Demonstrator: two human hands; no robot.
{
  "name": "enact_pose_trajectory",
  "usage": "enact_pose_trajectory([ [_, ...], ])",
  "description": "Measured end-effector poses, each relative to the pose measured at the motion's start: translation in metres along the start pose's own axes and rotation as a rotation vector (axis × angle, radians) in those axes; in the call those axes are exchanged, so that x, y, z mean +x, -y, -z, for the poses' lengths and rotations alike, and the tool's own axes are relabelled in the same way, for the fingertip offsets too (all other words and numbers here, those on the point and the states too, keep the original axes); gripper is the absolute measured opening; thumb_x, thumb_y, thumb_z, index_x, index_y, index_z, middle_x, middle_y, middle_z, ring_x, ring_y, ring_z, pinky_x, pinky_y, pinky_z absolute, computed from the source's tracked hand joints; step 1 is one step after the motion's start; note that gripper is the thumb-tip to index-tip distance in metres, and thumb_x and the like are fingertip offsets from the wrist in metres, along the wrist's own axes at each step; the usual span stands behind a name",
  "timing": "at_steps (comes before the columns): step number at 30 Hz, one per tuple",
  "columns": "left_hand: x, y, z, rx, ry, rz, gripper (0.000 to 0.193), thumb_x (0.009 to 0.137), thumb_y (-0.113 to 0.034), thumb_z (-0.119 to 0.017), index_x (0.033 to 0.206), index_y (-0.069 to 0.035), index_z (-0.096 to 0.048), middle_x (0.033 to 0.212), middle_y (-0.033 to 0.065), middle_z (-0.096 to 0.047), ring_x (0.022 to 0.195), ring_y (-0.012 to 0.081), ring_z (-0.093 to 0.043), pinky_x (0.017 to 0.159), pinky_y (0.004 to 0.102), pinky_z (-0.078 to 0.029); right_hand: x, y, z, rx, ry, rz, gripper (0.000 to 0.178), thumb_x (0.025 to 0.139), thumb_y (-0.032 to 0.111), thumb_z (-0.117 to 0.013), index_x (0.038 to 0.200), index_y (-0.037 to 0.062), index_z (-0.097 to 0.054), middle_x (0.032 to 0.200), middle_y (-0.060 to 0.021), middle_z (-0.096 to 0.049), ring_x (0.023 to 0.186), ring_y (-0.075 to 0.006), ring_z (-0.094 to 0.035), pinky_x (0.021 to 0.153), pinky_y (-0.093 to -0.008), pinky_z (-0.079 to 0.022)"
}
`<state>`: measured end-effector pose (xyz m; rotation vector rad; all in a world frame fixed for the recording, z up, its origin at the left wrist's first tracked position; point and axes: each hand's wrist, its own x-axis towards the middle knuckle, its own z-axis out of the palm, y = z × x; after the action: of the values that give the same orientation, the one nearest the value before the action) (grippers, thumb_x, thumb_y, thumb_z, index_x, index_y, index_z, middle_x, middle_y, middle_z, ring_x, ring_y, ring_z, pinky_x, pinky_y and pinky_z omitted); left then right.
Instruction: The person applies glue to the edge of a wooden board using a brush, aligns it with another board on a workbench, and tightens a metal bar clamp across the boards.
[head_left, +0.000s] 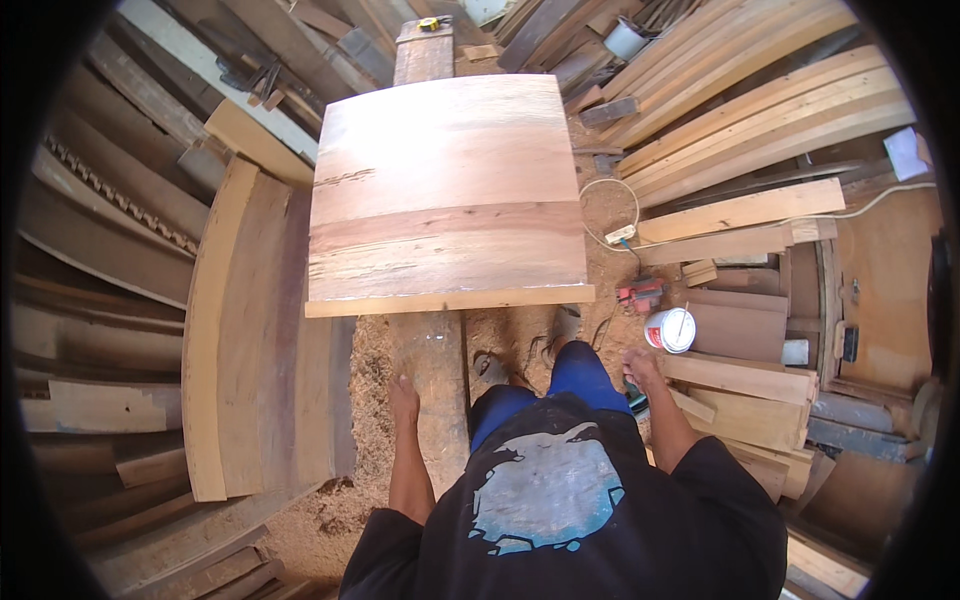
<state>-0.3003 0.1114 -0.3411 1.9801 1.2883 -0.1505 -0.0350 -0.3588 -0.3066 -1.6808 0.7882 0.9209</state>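
A wide wooden panel (450, 190) lies across a narrow plank bench (428, 350) in front of me. A thin wood strip (450, 301) runs along its near edge, with a whitish line at the seam. My left hand (405, 396) is low beside the bench plank, short of the panel; its fingers are too small to make out. Beside my right thigh, my right hand (642, 368) has its fingers curled. A dark green thing shows just under it, partly hidden, and its kind is unclear. Nearest to that hand stands a white tub (670, 330) with a thin stick across its top.
A red power tool (640, 293) and a white socket block (620, 235) with a looping cord lie to the right. Boards (250, 330) lean at the left; long planks (760, 130) are stacked at the right. A yellow tape measure (430, 23) sits on the bench's far end.
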Motion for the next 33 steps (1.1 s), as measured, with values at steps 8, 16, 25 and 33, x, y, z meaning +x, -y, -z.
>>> enact_pose_trajectory([
  [8,-0.029,-0.025,0.003,0.283,-0.061,0.235,0.060,0.095,-0.042,-0.037,0.139,0.000,-0.036,0.134,0.0263,-0.047,0.122,0.0442,-0.045,0.102,0.0519,-0.034,0.040,-0.023,0.032,-0.105,-0.169,0.096,0.027,0.075,-0.004,-0.061,0.102,-0.0011,-0.061,0.069,-0.0046,-0.055,0.050,-0.0126,-0.048,0.038,-0.0260,-0.032],
  [16,-0.036,-0.037,-0.024,0.350,-0.107,0.280,0.070,0.093,-0.045,-0.039,0.143,0.003,-0.027,0.143,0.0292,-0.032,0.132,0.0428,-0.033,0.109,0.0523,-0.026,0.059,-0.023,0.089,-0.020,0.029,0.148,0.011,0.076,0.007,-0.069,0.086,0.0054,-0.065,0.072,-0.0049,-0.062,0.055,-0.0140,-0.054,0.044,-0.0308,-0.036],
  [25,-0.062,-0.066,-0.067,0.388,0.063,0.326,0.088,0.088,-0.055,-0.041,0.144,0.010,-0.018,0.152,0.0277,-0.015,0.141,0.0387,-0.020,0.115,0.0420,-0.020,0.148,0.022,0.200,-0.172,-0.286,0.217,0.009,0.081,0.011,-0.066,0.076,0.0041,-0.061,0.064,-0.0055,-0.055,0.051,-0.0165,-0.050,0.045,-0.0358,-0.037],
  [33,-0.077,-0.100,-0.101,-0.002,-0.140,0.359,0.060,0.094,-0.041,-0.044,0.128,0.008,-0.048,0.125,0.0305,-0.053,0.123,0.0406,-0.048,0.102,0.0419,-0.038,0.155,0.174,0.264,-0.312,-0.100,0.343,0.019,0.082,0.019,-0.068,0.078,0.0011,-0.061,0.060,-0.0019,-0.055,0.047,-0.0107,-0.046,0.042,-0.0303,-0.035],
])
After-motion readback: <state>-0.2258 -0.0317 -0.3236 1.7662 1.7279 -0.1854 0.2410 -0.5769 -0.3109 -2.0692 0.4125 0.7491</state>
